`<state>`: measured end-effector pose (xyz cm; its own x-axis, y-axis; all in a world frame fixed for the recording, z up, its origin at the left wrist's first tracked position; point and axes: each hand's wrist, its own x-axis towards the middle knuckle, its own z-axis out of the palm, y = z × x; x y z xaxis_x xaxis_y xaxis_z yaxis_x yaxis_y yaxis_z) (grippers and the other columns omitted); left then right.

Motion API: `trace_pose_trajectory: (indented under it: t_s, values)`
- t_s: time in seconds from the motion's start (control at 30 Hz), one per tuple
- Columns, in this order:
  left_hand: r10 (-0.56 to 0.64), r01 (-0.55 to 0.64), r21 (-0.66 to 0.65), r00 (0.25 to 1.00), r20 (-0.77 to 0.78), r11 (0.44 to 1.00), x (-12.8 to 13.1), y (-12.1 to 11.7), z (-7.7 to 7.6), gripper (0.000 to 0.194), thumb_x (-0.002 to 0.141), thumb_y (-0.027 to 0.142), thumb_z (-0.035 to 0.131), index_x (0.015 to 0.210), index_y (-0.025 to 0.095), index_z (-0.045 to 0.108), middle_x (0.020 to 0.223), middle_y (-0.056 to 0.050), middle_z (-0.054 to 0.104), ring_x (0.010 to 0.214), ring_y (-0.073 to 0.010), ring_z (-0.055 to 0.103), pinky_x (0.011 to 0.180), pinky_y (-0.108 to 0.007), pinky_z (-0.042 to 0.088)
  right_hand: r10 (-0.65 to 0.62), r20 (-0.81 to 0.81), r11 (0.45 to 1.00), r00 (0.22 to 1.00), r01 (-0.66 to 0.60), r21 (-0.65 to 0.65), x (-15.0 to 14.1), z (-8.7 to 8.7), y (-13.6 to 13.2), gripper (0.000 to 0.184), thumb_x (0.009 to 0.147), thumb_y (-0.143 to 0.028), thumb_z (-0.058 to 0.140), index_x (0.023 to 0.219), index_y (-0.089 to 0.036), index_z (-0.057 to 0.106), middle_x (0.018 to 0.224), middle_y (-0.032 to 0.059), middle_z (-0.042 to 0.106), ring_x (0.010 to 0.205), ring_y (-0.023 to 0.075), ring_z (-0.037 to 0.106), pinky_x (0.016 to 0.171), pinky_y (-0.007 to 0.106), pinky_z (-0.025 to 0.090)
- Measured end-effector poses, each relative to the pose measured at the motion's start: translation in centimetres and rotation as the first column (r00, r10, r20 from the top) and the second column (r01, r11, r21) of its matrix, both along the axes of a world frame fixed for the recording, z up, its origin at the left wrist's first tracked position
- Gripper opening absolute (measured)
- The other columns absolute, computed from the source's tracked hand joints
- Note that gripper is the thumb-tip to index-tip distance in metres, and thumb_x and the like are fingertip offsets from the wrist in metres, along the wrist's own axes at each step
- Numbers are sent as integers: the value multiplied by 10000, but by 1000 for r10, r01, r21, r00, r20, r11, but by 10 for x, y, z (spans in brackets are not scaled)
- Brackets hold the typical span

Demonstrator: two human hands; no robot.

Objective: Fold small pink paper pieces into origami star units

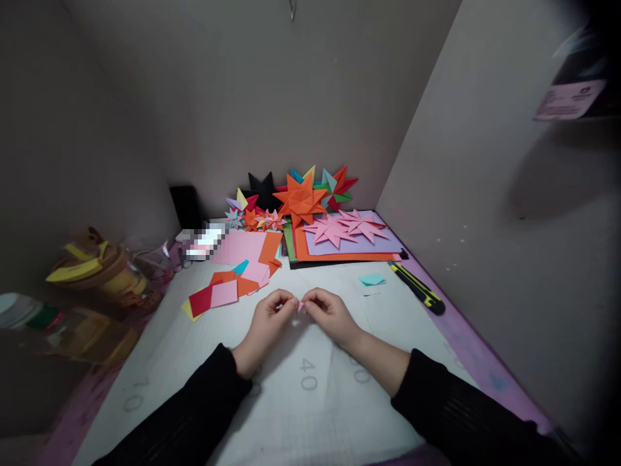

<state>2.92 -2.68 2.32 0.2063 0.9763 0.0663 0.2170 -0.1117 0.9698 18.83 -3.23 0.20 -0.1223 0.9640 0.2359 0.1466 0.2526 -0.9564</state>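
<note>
Between the fingertips of both hands is a small folded piece of pink paper (301, 307), mostly hidden by the fingers. My left hand (272, 315) pinches it from the left. On the other side, my right hand (333, 315) pinches it with thumb and forefinger. Both hands are over the middle of the pale mat (310, 414). A folded turquoise paper (372, 279) lies to the right of my right hand. Loose paper squares, among them a red one (200, 301) and a pink one (224, 294), lie left of my left hand.
A yellow-and-black utility knife (417, 288) lies along the right edge. Pink paper stars (330, 230) rest on stacked coloured sheets (349, 257). An orange star (301, 199) leans at the back wall with several others. A bottle (72, 330) and a basket (104, 268) stand left.
</note>
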Motion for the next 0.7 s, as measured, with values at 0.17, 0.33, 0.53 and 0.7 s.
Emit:
trace_pose_trajectory:
  t_s: [0.17, 0.33, 0.53, 0.7]
  values:
    - [36, -36, 31, 999, 0, 999, 0, 1, -3, 156, 803, 289, 540, 707, 169, 567, 692, 13, 566, 676, -128, 514, 623, -224, 406, 10, -18, 1000, 1000, -10, -8, -2, 0, 1, 115, 811, -260, 531, 753, -182, 593, 688, 1, 573, 629, 127, 526, 579, 241, 429]
    - [12, -12, 39, 1000, -14, 999, 3, -1, -2, 141, 808, 275, 544, 723, 165, 569, 709, 7, 567, 683, -127, 517, 628, -226, 408, -16, -1, 1000, 1000, 16, 7, -4, -2, 1, 103, 793, -264, 564, 734, -182, 580, 702, 0, 571, 655, 133, 533, 591, 242, 426]
    - [-45, 45, -13, 999, -17, 999, 3, -1, -4, 186, 824, 332, 540, 767, 162, 586, 731, -4, 597, 654, -125, 526, 604, -224, 409, -31, 39, 1000, 999, 31, 1, -1, -1, 2, 130, 827, -240, 520, 722, -182, 572, 707, 3, 573, 673, 136, 532, 608, 243, 419]
    - [-92, 89, -41, 993, -70, 995, 3, -2, -4, 220, 817, 353, 547, 751, 151, 606, 704, -5, 606, 624, -119, 518, 581, -217, 398, -33, 46, 999, 998, 32, 4, 1, -2, 2, 125, 836, -247, 517, 742, -181, 566, 730, 5, 564, 698, 136, 527, 622, 238, 413]
